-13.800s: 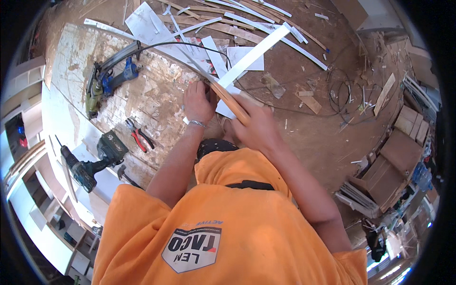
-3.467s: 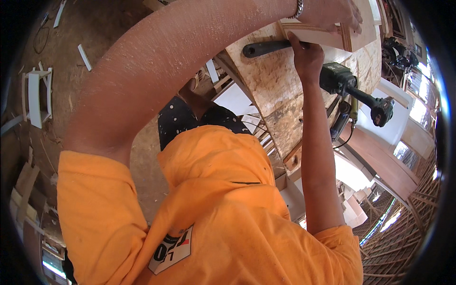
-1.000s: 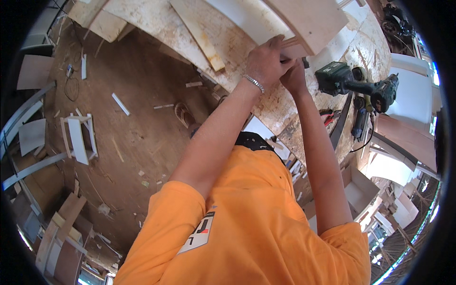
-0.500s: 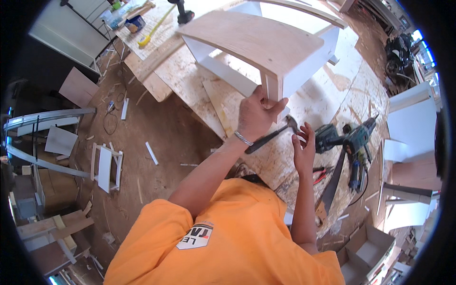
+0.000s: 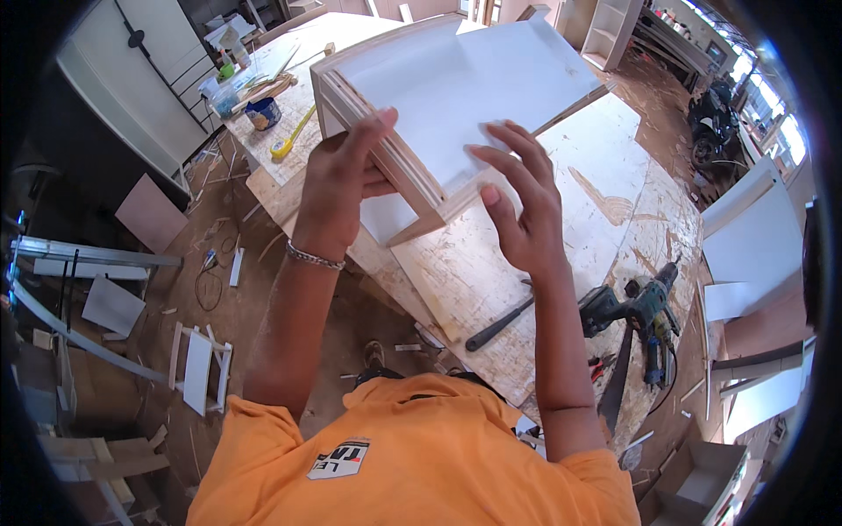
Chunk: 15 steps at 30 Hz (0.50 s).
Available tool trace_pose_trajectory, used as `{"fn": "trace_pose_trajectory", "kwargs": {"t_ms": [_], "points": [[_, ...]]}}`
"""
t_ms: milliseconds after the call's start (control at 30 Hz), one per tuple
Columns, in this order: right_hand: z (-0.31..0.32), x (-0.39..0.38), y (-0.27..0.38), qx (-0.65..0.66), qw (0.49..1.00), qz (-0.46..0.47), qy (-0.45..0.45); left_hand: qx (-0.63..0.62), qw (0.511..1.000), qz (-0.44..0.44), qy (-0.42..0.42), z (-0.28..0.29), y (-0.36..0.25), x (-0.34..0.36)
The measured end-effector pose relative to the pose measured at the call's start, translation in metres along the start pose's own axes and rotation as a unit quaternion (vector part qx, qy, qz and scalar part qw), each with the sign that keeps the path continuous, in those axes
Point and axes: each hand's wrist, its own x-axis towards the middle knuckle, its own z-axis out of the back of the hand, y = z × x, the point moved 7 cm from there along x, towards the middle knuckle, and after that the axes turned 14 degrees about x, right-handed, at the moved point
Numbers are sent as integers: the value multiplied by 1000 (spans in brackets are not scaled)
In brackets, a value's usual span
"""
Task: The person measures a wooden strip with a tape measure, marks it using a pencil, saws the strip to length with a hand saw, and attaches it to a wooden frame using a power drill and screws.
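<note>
Now that the box [image 5: 517, 83] has turned white side up near the bench's [image 5: 596, 241] edge, the left grip [image 5: 336, 186] holds it; the right grip [image 5: 533, 215] is loose.

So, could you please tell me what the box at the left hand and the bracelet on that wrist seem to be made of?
The box seems wooden: its rim is tan and looks unpainted, and lines along the edge hint at plywood. Its white panel looks smooth, perhaps laminate or paint. The bracelet looks like silver-toned metal, judging by its shiny links.
</note>
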Motion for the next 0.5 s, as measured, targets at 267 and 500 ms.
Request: {"fn": "trace_pose_trajectory", "kwargs": {"t_ms": [267, 500], "points": [[-104, 75, -10, -17, 998, -39, -48, -75, 993, 26, 87, 81, 2, 106], [-137, 123, -2, -135, 984, -117, -1, -116, 984, 30, 128, 106, 15, 141]]}}
